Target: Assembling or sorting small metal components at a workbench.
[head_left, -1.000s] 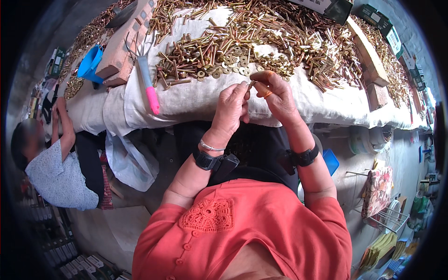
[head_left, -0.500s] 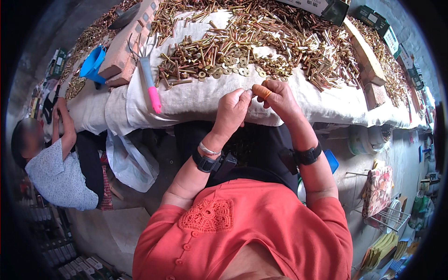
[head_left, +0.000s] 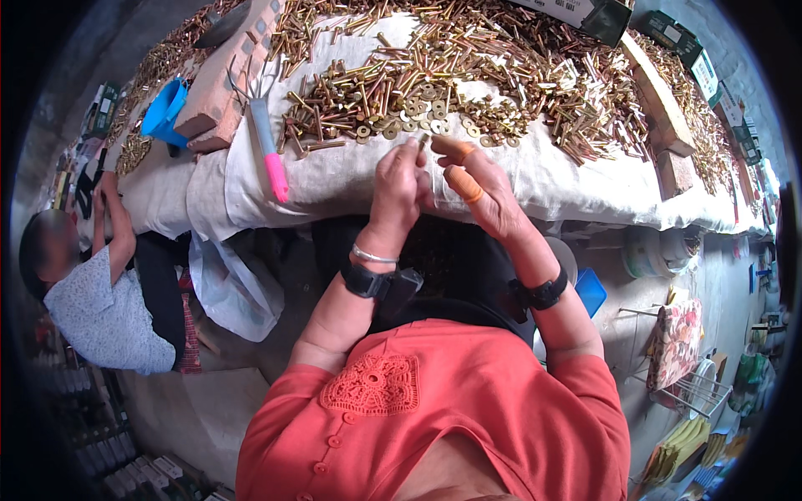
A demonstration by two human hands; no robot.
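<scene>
My left hand [head_left: 398, 184] is raised over the front edge of the cloth-covered table, its fingers closed. A tiny brassy piece shows at its fingertips, too small to name. Just to its right is my right hand [head_left: 483, 188], with orange finger covers on the thumb and a finger. Its thumb and fingers are apart, and the fingertips come close to the left hand's. Beyond both hands lie flat round washers [head_left: 390, 133], small nuts [head_left: 499, 125] and a wide heap of brassy bolts [head_left: 376, 88] on the pale cloth [head_left: 334, 188].
A small hand rake [head_left: 274, 171] with a pink grip lies left, beside bricks [head_left: 209, 125] and a blue bucket [head_left: 164, 113]. Brick-like blocks [head_left: 668, 125] edge the right side; a box [head_left: 576, 17] sits at the back. Another person [head_left: 117, 309] works at far left.
My right hand has opened and its thumb has come away from the fingers. My left hand has turned more upright and shifted slightly left.
</scene>
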